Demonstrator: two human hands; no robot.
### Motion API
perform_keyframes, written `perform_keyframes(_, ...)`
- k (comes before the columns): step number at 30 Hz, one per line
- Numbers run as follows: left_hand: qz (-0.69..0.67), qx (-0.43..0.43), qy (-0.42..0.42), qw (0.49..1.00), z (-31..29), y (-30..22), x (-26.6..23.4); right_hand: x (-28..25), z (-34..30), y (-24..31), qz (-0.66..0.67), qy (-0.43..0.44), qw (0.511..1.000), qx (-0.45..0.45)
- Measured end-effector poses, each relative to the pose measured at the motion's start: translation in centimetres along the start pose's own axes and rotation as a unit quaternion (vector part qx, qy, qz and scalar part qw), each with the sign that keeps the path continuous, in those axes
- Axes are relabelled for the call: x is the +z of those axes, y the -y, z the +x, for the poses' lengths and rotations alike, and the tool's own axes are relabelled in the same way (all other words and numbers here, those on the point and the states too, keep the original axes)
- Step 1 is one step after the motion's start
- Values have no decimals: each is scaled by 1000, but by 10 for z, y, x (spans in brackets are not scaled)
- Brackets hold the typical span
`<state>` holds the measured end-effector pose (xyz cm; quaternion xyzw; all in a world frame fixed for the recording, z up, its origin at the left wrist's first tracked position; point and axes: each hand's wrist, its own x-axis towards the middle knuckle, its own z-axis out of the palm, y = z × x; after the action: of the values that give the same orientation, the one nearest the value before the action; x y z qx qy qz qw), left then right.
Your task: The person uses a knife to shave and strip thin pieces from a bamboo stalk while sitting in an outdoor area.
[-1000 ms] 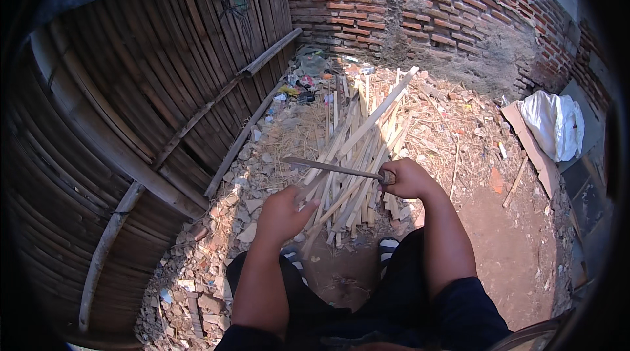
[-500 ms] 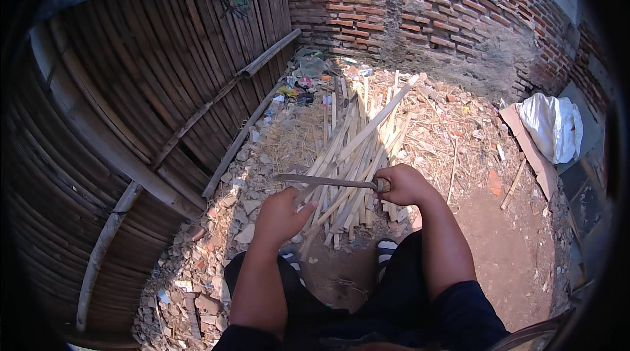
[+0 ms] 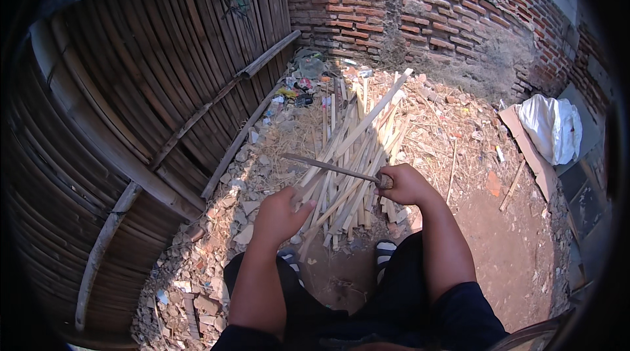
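My right hand (image 3: 407, 184) is closed round the handle of a machete (image 3: 335, 168). Its long dark blade points left and slightly away, crossing above a pale wooden strip (image 3: 374, 119). My left hand (image 3: 277, 216) is closed on the near end of that strip, its thumb on the near right side. The strip slants up and away to the right, over a heap of similar loose strips (image 3: 351, 210) lying on the ground. The left fingers are partly hidden behind the hand, and I cannot tell whether blade and strip touch.
A bamboo-slat wall (image 3: 151, 69) with poles runs along the left. Beyond the heap stands a brick wall (image 3: 354, 10). Rubble (image 3: 210, 272) and litter cover the ground on the left. On the right, a white sack (image 3: 550, 129) lies by a brown board (image 3: 528, 147). My sandalled feet (image 3: 386, 252) stand near the heap.
The machete's tip has swung up and away, so the blade now slants instead of lying nearly level. The far end of the held strip has shifted slightly up and left.
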<state>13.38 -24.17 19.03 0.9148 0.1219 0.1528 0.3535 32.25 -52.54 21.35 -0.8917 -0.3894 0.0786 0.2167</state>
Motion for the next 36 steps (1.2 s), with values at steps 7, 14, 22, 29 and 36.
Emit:
perform_keyframes(7, -9, -2, -5, 1000, -1, -2, -5, -6, 9, -31, 72, -81, 990, 90)
perform_keyframes(14, 25, 1, -2, 1000, 1, -1, -3, -1, 3, -36, 65, -137, 982, 112)
perform_keyframes(22, -12, 0, 0, 1000, -2, -6, -5, 5, 8, -14, 6, -68, 998, 3)
perform_keyframes(29, 25, -6, -4, 1000, 0, -7, -8, 0, 8, -51, 97, -211, 961, 148)
perform_keyframes(36, -1, -29, 2, 1000, -2, -6, -5, 4, 2, 10, -74, -37, 997, 3)
